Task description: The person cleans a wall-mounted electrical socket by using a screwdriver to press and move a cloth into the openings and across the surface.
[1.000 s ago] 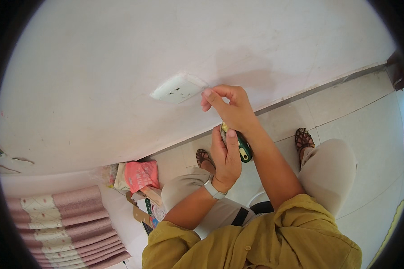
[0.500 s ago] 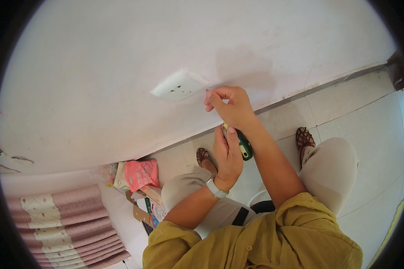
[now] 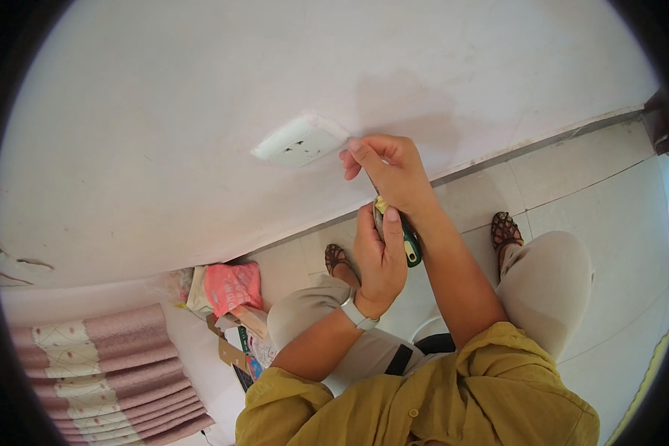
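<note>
A white wall socket plate [image 3: 297, 145] with dark slots is set in the pale wall. My right hand [image 3: 390, 167] is raised at its right-hand corner, thumb and forefinger pinched together; whatever sits in the pinch is too small to make out. Below it, my left hand [image 3: 379, 256] is closed around a green-and-yellow handled tool [image 3: 411, 249], whose rounded end sticks out to the right of the thumb. A thin dark shaft seems to rise from the tool's yellow part behind my right hand; its tip is hidden. A silver band [image 3: 358, 314] circles my left wrist.
Tiled floor [image 3: 572, 171] runs along the wall's foot. My knees and brown woven shoes [image 3: 505, 229] are below the hands. At lower left are a pink bag [image 3: 232, 286], boxes and papers, beside a pink-and-cream curtain [image 3: 111, 372].
My right hand has shifted slightly up and right, its pinch rising along the socket's corner. My left hand and the green-and-yellow tool have moved slightly right, with more of the tool's yellow part showing.
</note>
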Demonstrator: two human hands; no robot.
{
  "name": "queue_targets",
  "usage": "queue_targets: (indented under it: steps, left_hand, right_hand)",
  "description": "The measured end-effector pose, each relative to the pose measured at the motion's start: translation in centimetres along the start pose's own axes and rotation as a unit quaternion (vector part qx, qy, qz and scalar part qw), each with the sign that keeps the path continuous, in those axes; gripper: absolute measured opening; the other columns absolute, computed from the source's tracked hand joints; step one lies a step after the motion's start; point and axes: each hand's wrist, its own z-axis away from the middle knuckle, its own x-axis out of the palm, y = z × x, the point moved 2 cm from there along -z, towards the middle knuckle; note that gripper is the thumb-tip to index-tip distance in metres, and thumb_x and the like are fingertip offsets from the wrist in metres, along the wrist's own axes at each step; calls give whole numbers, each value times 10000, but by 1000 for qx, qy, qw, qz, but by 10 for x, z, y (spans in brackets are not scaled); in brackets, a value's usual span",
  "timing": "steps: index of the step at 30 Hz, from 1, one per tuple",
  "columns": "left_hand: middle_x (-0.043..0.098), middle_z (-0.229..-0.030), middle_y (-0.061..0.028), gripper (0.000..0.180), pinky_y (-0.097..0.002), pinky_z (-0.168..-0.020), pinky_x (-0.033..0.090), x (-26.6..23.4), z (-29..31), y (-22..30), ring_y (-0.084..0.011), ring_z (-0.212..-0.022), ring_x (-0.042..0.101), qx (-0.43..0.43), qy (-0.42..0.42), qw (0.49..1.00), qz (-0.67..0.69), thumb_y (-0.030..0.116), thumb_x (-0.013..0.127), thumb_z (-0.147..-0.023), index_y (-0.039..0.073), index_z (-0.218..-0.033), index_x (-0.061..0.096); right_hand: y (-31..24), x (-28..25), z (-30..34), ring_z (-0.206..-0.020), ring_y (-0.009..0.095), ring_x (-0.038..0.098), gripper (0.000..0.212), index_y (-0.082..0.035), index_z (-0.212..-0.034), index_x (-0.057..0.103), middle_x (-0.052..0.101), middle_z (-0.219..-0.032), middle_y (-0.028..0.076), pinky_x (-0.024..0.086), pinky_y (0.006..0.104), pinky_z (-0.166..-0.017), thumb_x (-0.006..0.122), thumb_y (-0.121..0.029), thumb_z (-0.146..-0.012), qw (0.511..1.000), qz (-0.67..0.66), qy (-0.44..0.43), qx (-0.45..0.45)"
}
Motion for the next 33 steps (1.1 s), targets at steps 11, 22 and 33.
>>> queue_targets:
  steps: [11,22,33]
  left_hand:
    - [492,-860,2,263,-202,-654,383,3,-3,1,-41,-745,419,-1,3,1000,-15,245,404,-994,-3,-1057,466]
    - [493,-852,-6,275,-210,-652,379,3,4,6,-54,-731,416,8,29,997,-66,241,415,-986,-10,-1084,468]
    - [497,-833,-6,257,-216,-641,385,2,-1,8,-59,-719,420,31,31,999,-7,232,423,-984,-15,-1027,482]
  right_hand:
    - [-3,-2,-2,-630,101,569,336,2,-686,608,592,-634,30,443,252,-616,570,-252,-903,1000,-2,6,1]
    - [-2,0,3,-625,103,563,316,0,-681,607,598,-637,28,445,248,-616,577,-227,-900,999,26,-33,7]
    - [-7,6,0,-637,108,579,317,5,-680,612,603,-633,21,439,254,-650,572,-222,-899,1000,-12,-14,-10]
